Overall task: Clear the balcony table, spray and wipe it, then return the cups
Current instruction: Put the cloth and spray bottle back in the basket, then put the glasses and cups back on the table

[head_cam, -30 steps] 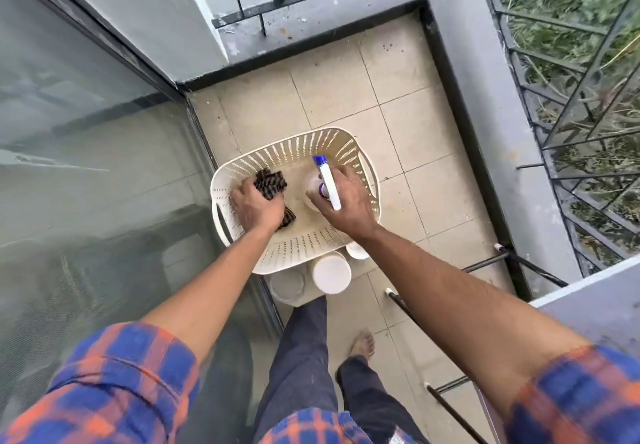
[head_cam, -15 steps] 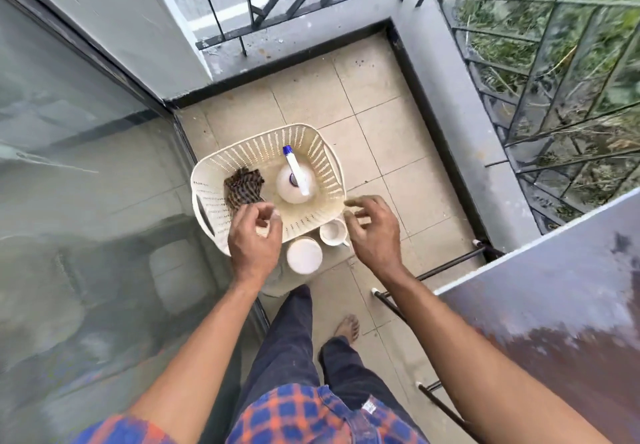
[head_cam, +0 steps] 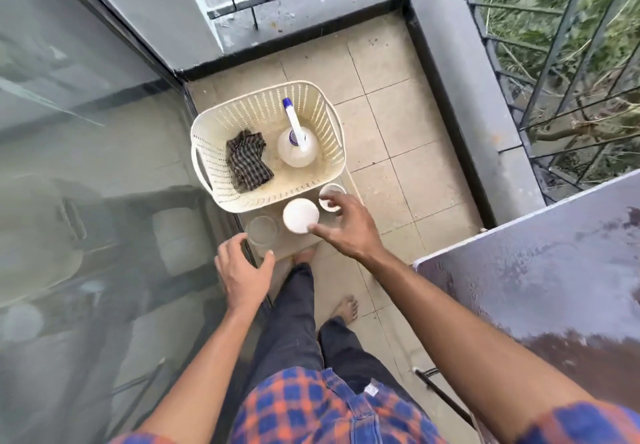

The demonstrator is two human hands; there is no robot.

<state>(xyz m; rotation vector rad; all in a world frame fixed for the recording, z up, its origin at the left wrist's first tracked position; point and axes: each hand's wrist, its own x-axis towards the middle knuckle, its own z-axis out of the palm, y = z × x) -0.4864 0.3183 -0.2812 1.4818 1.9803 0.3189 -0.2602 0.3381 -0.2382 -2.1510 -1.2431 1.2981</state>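
A cream slotted basket sits on the tiled balcony floor. Inside it lie a dark checked cloth and a clear spray bottle with a white and blue nozzle. Just in front of the basket stand a clear glass, a white cup and a smaller white cup. My left hand hovers open beside the glass, fingers spread. My right hand is open over the two white cups, fingertips at their rims. The wet dark tabletop fills the lower right.
A glass sliding door runs along the left. A grey parapet with black railing closes the balcony at the back and right. My bare feet stand on the tiles behind the cups. Black table legs show below the tabletop.
Both hands have let go of the cloth and spray bottle, left them in the basket, and drawn back to the cups in front of it. The view has pulled back.
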